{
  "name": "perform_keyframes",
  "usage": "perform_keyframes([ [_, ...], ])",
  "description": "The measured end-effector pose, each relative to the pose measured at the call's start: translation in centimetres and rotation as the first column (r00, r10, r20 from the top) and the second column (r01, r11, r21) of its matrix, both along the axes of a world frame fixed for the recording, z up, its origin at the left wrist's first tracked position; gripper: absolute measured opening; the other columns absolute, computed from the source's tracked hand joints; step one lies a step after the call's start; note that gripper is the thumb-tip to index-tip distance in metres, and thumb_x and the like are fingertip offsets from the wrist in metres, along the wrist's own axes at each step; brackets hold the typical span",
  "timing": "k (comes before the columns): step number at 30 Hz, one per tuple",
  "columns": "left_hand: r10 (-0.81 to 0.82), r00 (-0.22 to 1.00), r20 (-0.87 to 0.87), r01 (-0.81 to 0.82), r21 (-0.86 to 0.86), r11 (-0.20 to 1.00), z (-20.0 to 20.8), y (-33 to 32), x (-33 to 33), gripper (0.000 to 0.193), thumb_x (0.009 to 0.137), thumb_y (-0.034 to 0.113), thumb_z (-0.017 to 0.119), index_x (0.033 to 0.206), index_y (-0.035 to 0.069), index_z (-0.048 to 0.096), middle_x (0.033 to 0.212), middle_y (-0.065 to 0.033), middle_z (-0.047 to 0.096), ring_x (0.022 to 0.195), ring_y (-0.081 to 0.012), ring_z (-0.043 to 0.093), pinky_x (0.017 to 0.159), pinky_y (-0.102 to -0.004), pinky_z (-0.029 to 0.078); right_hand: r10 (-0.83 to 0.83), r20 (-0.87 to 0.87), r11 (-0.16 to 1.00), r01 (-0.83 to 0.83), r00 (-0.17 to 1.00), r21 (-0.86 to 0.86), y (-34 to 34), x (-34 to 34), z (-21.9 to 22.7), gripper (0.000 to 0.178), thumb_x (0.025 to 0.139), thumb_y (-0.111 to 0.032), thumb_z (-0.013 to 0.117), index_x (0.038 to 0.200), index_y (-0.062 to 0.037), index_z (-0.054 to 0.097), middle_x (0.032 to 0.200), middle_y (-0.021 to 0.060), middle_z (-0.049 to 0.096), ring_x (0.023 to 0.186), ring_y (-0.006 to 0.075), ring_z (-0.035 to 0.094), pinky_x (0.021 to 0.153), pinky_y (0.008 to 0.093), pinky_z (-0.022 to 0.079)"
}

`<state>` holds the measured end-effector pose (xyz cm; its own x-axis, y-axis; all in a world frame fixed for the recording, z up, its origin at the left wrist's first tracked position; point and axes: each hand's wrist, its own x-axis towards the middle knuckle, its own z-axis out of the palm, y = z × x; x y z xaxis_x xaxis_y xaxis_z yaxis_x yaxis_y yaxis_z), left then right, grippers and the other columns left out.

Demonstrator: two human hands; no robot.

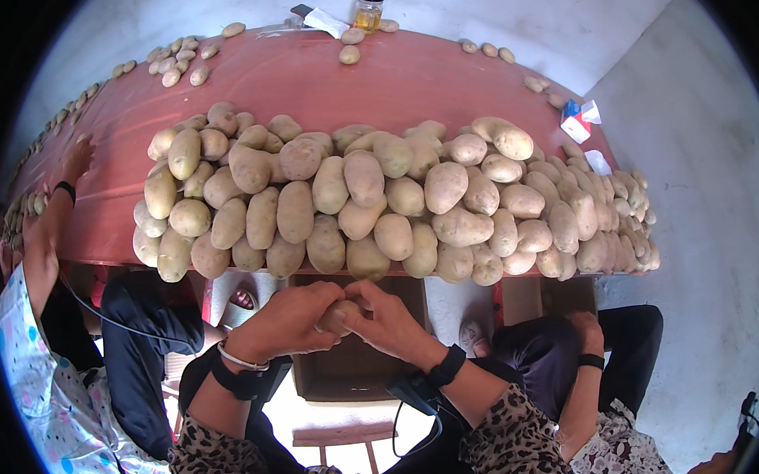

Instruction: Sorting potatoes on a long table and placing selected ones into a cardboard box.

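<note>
My left hand (285, 322) is closed round a small potato (338, 317), holding it just below the table's near edge. My right hand (390, 320) has its fingers and thumb pressed on the same potato from the other side, so much of it is covered. Straight ahead, a long stacked pile of potatoes (364, 179) runs along the front edge of the red table (303, 82). Beneath my hands is an open brown cardboard box (344, 372); its inside is dark.
Loose potatoes (173, 61) lie at the table's back left. A lidded glass jar (369, 14) stands at the back, and a tissue pack (574, 124) sits at right. A co-worker's arm (48, 224) reaches over the table at left; another co-worker's hand (586, 333) is at right.
</note>
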<state>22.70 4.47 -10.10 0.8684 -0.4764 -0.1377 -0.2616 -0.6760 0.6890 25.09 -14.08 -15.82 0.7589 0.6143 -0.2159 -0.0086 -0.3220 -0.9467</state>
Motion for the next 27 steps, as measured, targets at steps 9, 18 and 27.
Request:
perform_keyframes([
  [9,-0.04,0.996,0.076,0.037,0.046,0.998,-1.0,0.5,-0.3,0.042,0.061,0.015,0.069,0.097,0.004,0.05,0.089,-0.0146,0.056,0.082,-0.034,0.058,0.069,-0.0406,0.047,-0.005,0.303,0.997,0.027,0.953,-0.069,-0.1,-0.2,0.4,0.039,0.085,-0.029,0.061,0.11,-0.0012,0.048,0.071,0.0143,0.061,0.063,0.0229,0.061,0.058,0.0318,0.047],
  [18,0.014,0.98,0.199,-0.033,0.097,0.995,-2.1,0.4,-0.2,0.03,0.069,0.009,0.06,0.097,0.001,0.054,0.086,-0.0143,0.057,0.083,-0.0321,0.059,0.071,-0.0398,0.047,-0.011,0.496,0.998,0.036,0.868,-0.042,-0.1,-0.3,0.5,0.034,0.083,-0.023,0.064,0.106,-0.0035,0.049,0.064,0.0104,0.058,0.054,0.0215,0.058,0.05,0.0304,0.045],
  [27,0.025,0.969,0.244,-0.029,0.014,0.999,-2.4,-0.7,0.3,0.021,0.07,0.01,0.06,0.088,0.0,0.055,0.08,-0.0142,0.056,0.076,-0.0337,0.058,0.065,-0.0405,0.046,-0.125,0.504,0.992,0.094,0.855,0.087,0.3,0.0,0.3,0.029,0.08,-0.024,0.066,0.098,-0.0045,0.054,0.065,0.0117,0.058,0.058,0.0266,0.061,0.051,0.0332,0.047],
])
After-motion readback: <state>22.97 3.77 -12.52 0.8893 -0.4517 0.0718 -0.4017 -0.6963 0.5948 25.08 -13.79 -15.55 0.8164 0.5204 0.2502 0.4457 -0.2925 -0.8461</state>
